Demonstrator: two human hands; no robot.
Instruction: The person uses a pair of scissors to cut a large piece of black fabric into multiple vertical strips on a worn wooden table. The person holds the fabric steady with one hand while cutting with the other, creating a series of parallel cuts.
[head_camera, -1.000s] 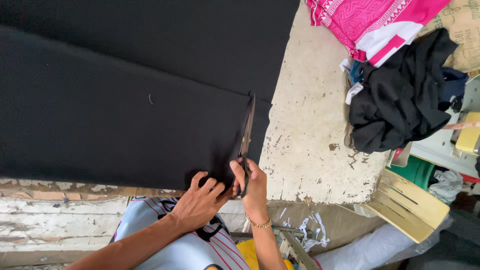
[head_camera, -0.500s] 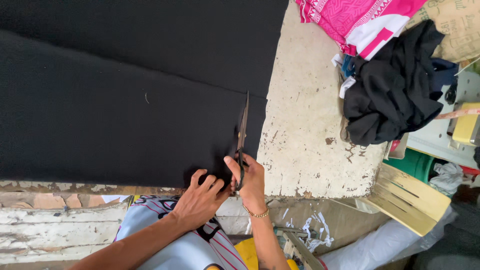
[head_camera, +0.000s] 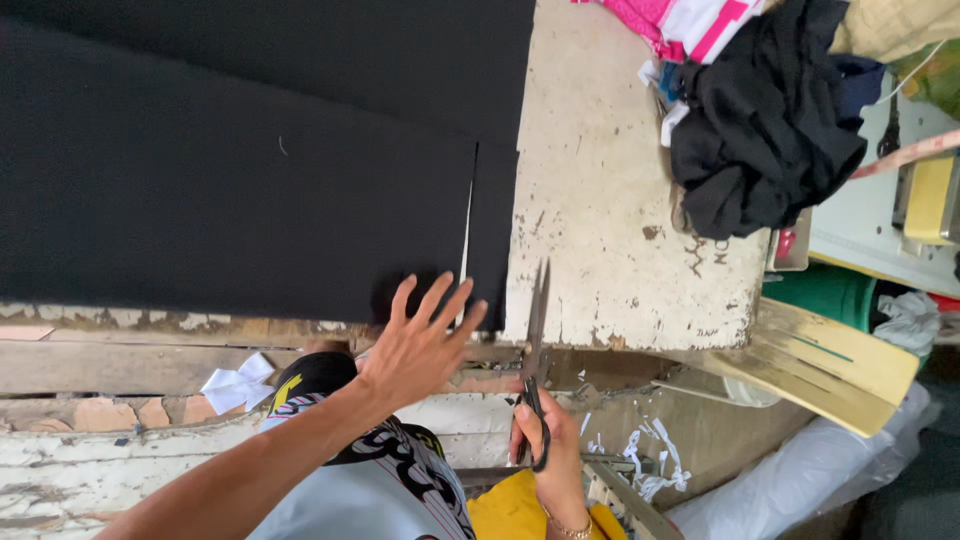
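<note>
right hand (head_camera: 548, 455) is gripping the loop handles of the scissors (head_camera: 534, 360), fingers curled through them, closed tight on the tool. blades are lying together, tips pointing up & away from the wrist, sitting just off the near edge of the table (head_camera: 620, 230), clear of the cloth.

left hand (head_camera: 420, 345), just left of the scissors, is holding nothing: fingers spread wide, palm down, fingertips (head_camera: 404, 290) reaching over the near edge of the black fabric (head_camera: 230, 200). can't tell if they're pressing on it or hovering just above.

right above that hand a thin pale slit is running up through the fabric, w/ a narrow black strip (head_camera: 492, 235) lying on the scissor side of it, next to the big sheet.

past the strip, the bare chipped whitish tabletop is showing. far right of the grip, a heap of black clothes (head_camera: 765, 130) is sitting at the table's corner, pink & white cloth (head_camera: 690, 22) above it. yellow wooden slats (head_camera: 830, 350) are lying lower right, off the table. under the left arm, a white scrap (head_camera: 238, 385) is lying on the worn ledge.
</note>
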